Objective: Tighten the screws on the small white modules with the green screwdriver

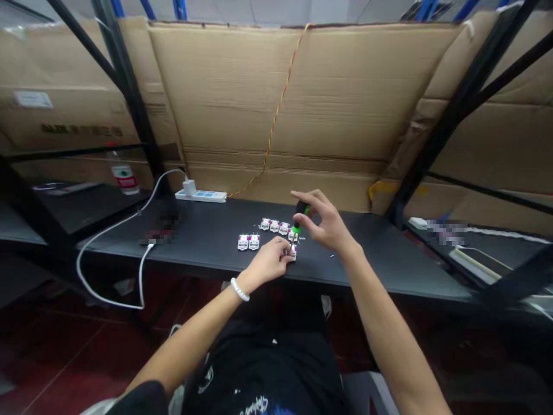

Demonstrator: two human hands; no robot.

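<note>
My right hand [322, 220] grips a screwdriver [296, 227] with a black and green handle, its shaft pointing down. Under the tip, my left hand [272, 259] pinches a small white part with purple bits [294, 252] at the front of the black tabletop; the fingers partly cover it. Just behind is a row of several similar white and purple parts [274, 226]. Two more such parts [248, 242] sit side by side to the left of my left hand. Where exactly the screwdriver tip touches is too small to make out.
A white power strip [201, 196] with a plugged-in charger lies at the back left, its white cable [82, 271] looping over the front edge. Cardboard [345, 104] walls the back. Dark metal posts [458, 109] frame both sides. A bottle [125, 176] stands at left.
</note>
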